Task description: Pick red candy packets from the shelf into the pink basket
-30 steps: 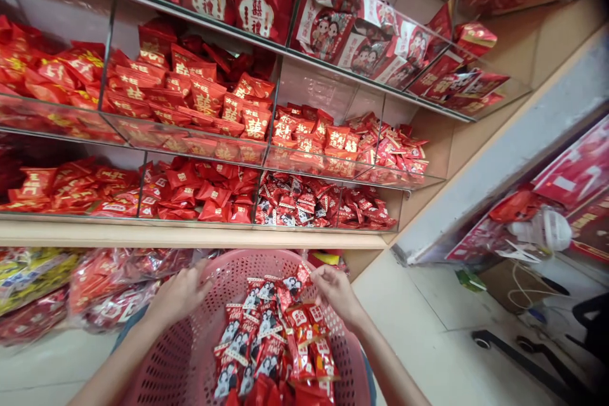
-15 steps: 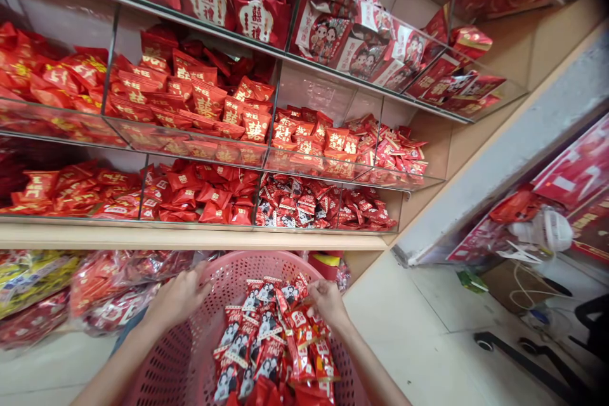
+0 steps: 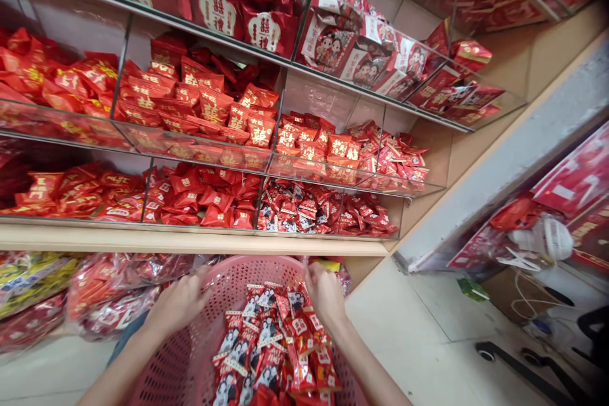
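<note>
A pink perforated plastic basket (image 3: 227, 288) sits low in front of the shelves. Inside it lie red candy packets (image 3: 270, 330), some printed with black-and-white figures and others with orange marks. My left hand (image 3: 178, 304) is closed over the basket's left rim. On the opposite side, my right hand (image 3: 327, 295) is closed at the right rim, its thumb upright along the edge and its fingers partly hidden. No packet shows in either hand.
Shelves with clear dividers hold red candy packets (image 3: 216, 196) and larger gift bags (image 3: 216, 13). Plastic-wrapped bulk bags (image 3: 114, 285) lie beneath the bottom ledge (image 3: 143, 238). To the right are a white fan (image 3: 547, 238), a cable and black chair legs (image 3: 518, 368).
My right hand has moved from the packets' edge to the basket's right rim. My left hand stays on the left rim. The view has shifted slightly.
</note>
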Motion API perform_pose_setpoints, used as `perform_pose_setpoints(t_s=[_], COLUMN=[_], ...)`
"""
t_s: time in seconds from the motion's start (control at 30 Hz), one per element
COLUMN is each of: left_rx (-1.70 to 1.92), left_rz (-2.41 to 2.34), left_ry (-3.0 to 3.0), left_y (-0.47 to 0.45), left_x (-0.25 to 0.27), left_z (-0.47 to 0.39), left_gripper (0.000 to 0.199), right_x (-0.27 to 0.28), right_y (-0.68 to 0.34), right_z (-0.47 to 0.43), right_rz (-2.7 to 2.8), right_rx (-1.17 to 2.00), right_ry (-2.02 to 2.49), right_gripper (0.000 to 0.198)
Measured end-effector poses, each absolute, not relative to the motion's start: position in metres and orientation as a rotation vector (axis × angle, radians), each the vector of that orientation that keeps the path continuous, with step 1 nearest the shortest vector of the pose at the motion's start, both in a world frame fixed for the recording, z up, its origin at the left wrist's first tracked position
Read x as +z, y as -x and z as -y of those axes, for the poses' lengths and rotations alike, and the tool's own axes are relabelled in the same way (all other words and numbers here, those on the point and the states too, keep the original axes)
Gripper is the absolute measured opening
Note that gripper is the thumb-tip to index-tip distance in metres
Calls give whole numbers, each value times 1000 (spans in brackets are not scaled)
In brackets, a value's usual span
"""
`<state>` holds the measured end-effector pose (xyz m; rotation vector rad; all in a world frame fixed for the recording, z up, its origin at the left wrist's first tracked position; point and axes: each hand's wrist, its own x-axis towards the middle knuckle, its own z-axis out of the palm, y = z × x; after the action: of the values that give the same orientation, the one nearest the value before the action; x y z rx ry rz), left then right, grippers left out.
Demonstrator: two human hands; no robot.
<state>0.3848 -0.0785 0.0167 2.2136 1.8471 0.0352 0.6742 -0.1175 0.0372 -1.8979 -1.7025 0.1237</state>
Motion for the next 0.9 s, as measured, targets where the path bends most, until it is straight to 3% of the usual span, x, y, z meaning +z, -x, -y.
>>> perform_pose_setpoints(t_s=[0.27, 0.43, 0.9], left_rx=[66, 83, 41], left_rz=[-1833, -1836, -1840], left_ry=[-2246, -2256, -2280], left_y=[-383, -383, -382], left_x=[11, 14, 12], left_z=[79, 82, 82], left_gripper=[49, 48, 50], right_x=[98, 96, 93], right_y=[-624, -604, -610], right_z=[32, -17, -15], right_rz=[1910, 1925, 1818], right_rx=[165, 250, 203], right_ry=[1411, 1466, 1600], right_gripper=[23, 15, 27])
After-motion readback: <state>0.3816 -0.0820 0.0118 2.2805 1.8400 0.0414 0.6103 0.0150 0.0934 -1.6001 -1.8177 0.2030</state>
